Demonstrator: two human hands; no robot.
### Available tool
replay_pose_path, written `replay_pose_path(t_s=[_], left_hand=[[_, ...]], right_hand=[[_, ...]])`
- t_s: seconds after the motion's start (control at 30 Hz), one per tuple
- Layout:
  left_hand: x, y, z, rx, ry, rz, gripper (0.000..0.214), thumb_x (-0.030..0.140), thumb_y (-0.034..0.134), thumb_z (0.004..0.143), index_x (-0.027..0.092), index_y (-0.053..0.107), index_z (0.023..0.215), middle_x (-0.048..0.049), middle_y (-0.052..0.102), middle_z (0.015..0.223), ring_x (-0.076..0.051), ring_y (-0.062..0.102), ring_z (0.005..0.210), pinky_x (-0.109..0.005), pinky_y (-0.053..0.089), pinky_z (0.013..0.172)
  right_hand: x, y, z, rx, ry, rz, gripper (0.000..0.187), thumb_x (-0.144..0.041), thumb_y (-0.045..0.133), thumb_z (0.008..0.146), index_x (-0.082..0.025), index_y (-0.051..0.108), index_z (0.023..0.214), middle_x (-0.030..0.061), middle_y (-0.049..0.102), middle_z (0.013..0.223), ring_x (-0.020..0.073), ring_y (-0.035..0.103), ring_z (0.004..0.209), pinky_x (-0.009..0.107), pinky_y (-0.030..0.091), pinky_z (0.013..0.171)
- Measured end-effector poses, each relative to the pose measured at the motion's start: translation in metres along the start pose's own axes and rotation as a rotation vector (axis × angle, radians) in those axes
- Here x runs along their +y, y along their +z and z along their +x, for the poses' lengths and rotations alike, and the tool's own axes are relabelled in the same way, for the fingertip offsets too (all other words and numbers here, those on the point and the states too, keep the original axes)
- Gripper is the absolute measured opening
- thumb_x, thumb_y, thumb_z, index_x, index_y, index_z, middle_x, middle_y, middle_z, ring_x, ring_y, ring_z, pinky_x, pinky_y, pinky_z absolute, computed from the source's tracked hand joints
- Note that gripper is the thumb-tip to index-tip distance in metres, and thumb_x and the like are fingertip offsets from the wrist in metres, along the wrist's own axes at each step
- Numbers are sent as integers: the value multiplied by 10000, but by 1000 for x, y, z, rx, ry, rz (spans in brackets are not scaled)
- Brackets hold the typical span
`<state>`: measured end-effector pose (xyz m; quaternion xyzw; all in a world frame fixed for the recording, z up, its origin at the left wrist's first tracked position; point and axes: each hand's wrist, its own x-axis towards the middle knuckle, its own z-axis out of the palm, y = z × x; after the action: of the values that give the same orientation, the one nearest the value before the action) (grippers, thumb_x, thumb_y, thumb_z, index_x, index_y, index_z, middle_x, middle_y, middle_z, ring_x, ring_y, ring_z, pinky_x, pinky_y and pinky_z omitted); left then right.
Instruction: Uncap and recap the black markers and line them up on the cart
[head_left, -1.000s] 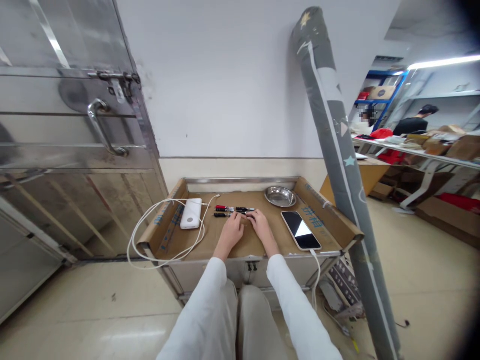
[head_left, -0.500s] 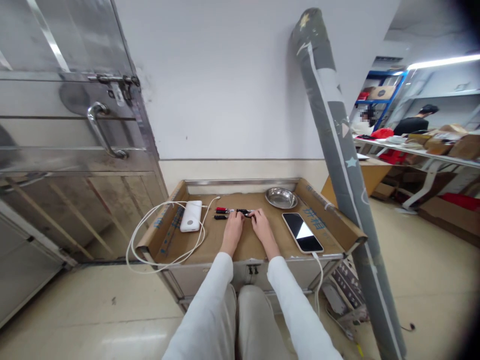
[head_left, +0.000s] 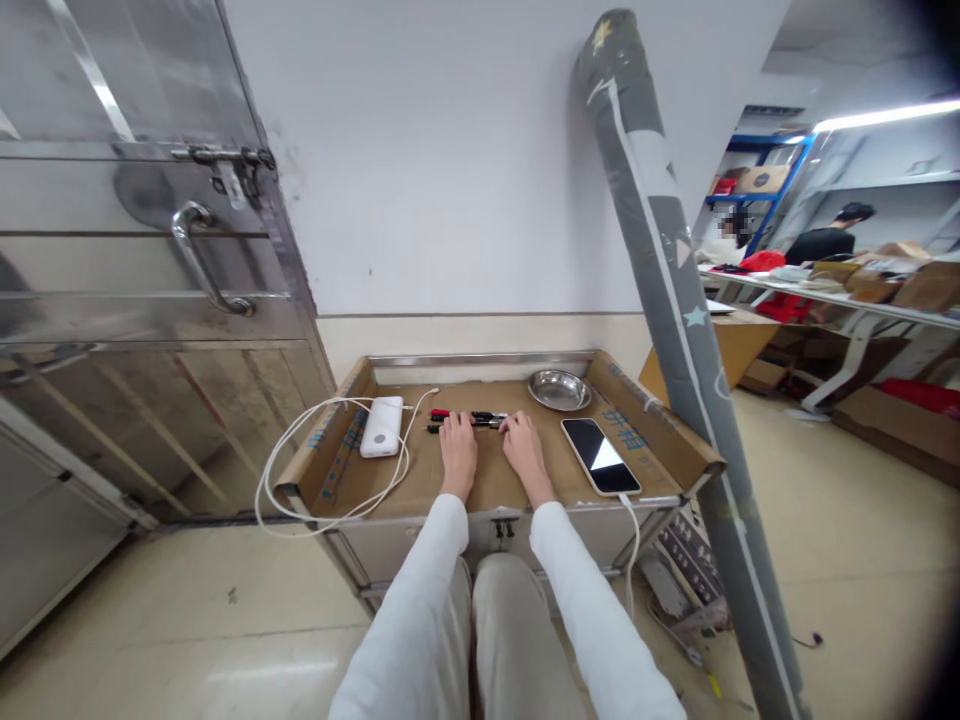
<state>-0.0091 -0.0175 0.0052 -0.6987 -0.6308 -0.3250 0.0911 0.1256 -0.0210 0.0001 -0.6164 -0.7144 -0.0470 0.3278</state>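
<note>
Several pens lie side by side across the brown cardboard tabletop (head_left: 495, 485); one, a red and black pen (head_left: 441, 414), shows its red end on the left. Nearest to me is a black pen (head_left: 433, 429), partly covered by my fingers. My left hand (head_left: 459, 452) has its fingers bent over the black pen near its middle. At the pens' right end, my right hand (head_left: 523, 450) is closed, with its fingertips on the tip of the same pen. The exact grip of both hands is too small to see well.
A white power bank (head_left: 382, 427) with a looped white cable lies left. On the right are a shiny metal dish (head_left: 559, 390) and a phone (head_left: 601, 456) with a cable attached. A long grey roll (head_left: 679, 290) leans beside the table. Two people sit further back.
My left hand has slid left along the pens, away from my right hand, uncovering more of their middle. My right hand stays at the right ends. The view has shifted slightly.
</note>
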Motion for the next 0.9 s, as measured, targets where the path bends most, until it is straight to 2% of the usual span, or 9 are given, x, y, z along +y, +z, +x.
replay_pose_path(t_s=[0.13, 0.27, 0.43, 0.63, 0.8, 0.9], left_hand=[[0, -6, -3, 75, -93, 52, 293, 39, 292, 846, 134, 547, 955, -137, 559, 970, -251, 529, 934, -400, 424, 836], [0, -7, -7, 110, -181, 59, 306, 35, 280, 831, 96, 536, 987, -177, 566, 1000, -273, 533, 967, -426, 420, 857], [-1, -7, -10, 124, -200, -34, 295, 66, 286, 838, 106, 541, 981, -200, 570, 1012, -300, 528, 1017, -469, 405, 886], [-3, -4, -11, 134, -219, -87, 327, 57, 283, 829, 114, 555, 1001, -202, 579, 1037, -312, 514, 1061, -508, 386, 919], [-4, -4, -15, 130, -201, -95, 337, 69, 264, 854, 99, 564, 1003, -216, 581, 1028, -329, 507, 1085, -541, 363, 937], [-3, -5, -14, 75, -209, -44, 291, 110, 280, 890, 90, 551, 996, -207, 578, 1010, -313, 537, 1031, -511, 401, 901]], right_hand=[[-1, -1, -1, 4, 14, -23, 273, -41, 392, 819, -185, 619, 863, 91, 578, 912, 199, 508, 867, 300, 369, 813], [-5, -6, -3, 3, -72, 70, 265, -50, 409, 813, -203, 622, 851, 61, 597, 913, 188, 519, 901, 297, 366, 825], [-8, -7, -2, -122, -178, 156, 331, -16, 414, 766, -224, 666, 818, 39, 610, 926, 172, 528, 929, 286, 377, 848], [-7, -2, -3, -124, -128, 57, 367, -58, 442, 796, -241, 667, 1021, 72, 602, 1018, 202, 517, 972, 315, 380, 851], [-5, -1, -4, -96, -110, 38, 333, -82, 415, 832, -228, 659, 1005, 76, 611, 1028, 204, 526, 967, 319, 383, 847], [-4, 0, -3, -69, -91, 70, 326, -90, 389, 849, -204, 639, 1024, 80, 620, 1032, 203, 540, 966, 321, 392, 855]])
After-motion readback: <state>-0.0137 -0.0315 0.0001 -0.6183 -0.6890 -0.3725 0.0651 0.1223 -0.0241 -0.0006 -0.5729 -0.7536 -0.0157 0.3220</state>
